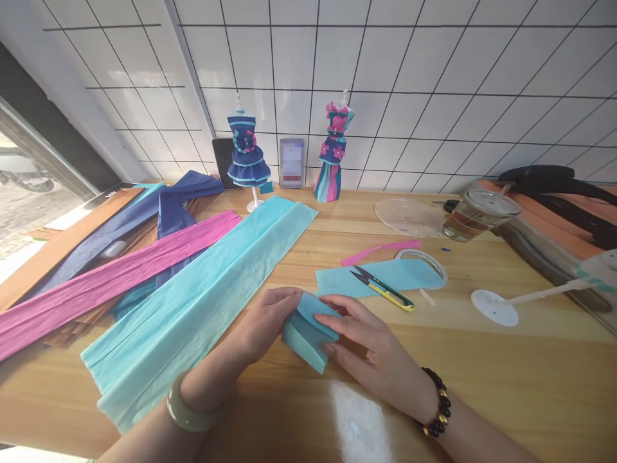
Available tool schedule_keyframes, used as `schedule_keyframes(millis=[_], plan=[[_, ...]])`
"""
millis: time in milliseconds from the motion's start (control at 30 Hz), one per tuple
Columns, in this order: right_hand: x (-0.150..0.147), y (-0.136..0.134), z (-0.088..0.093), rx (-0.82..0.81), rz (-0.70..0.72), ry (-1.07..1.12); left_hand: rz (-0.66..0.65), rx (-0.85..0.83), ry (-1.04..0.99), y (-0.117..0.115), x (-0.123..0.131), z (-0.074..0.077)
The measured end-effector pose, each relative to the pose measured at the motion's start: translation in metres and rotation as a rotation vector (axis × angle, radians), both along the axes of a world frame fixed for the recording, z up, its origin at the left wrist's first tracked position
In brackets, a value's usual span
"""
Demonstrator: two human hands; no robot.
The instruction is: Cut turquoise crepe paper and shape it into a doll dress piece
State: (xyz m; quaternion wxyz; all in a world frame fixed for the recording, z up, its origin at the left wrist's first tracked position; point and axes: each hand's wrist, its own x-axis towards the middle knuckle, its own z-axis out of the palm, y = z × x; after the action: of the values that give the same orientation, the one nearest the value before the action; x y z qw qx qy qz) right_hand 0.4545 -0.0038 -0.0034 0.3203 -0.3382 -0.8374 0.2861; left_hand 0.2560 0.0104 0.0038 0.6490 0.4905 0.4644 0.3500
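A small folded piece of light blue crepe paper (306, 344) is held between my two hands above the wooden table. My left hand (270, 319) grips its upper left edge, the fingertips partly hidden behind the paper. On the right side, my right hand (369, 344) pinches it, thumb below and fingers along the top fold. Just beyond lies a flat light blue strip (332, 278) with yellow-handled thread snips (383, 290) resting on it. A roll of white tape (441, 267) and a narrow pink strip (376, 251) are beside that strip.
Long turquoise crepe paper (202, 308) and a pink length (120, 267) spread across the left. Two small dress forms (248, 151) in paper dresses and a phone (292, 164) stand by the tiled wall. At right are a lidded drink cup (479, 215) and a white stand (494, 308), lying over.
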Motion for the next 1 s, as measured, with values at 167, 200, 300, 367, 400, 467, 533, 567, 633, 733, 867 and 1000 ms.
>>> schedule_keyframes(millis=[167,200,300,367,400,467,533,567,633,733,867,1000], plan=[[0.000,0.000,-0.001,-0.035,-0.017,-0.040,0.087,-0.031,-0.054,0.000,-0.001,-0.003],[0.000,-0.001,-0.001,-0.040,-0.022,-0.044,0.066,-0.043,-0.051,0.000,0.000,-0.002],[0.000,-0.001,0.001,-0.057,-0.028,-0.039,0.038,-0.055,-0.049,0.000,0.002,0.002],[-0.001,0.000,0.003,-0.092,-0.035,-0.014,0.038,-0.068,-0.089,0.000,0.002,0.003],[-0.001,0.000,0.004,-0.115,-0.043,0.005,0.028,-0.075,-0.117,0.000,0.001,0.003],[-0.001,0.002,0.006,-0.168,-0.077,0.044,0.001,-0.081,-0.166,0.001,0.000,0.003],[-0.001,0.003,0.007,-0.209,-0.119,0.079,-0.012,-0.072,-0.173,0.002,-0.002,0.004],[-0.001,0.004,0.007,-0.226,-0.136,0.092,-0.011,-0.057,-0.159,0.003,-0.002,0.004],[-0.002,0.004,0.007,-0.250,-0.163,0.112,-0.013,-0.017,-0.112,0.003,-0.002,0.005],[-0.002,0.004,0.006,-0.277,-0.179,0.128,-0.018,0.025,-0.059,0.003,0.000,0.005],[-0.003,0.003,0.007,-0.308,-0.150,0.137,-0.001,0.022,0.010,0.004,0.001,0.000],[-0.003,0.002,0.009,-0.335,-0.124,0.159,0.056,0.027,0.140,0.004,-0.001,-0.005]])
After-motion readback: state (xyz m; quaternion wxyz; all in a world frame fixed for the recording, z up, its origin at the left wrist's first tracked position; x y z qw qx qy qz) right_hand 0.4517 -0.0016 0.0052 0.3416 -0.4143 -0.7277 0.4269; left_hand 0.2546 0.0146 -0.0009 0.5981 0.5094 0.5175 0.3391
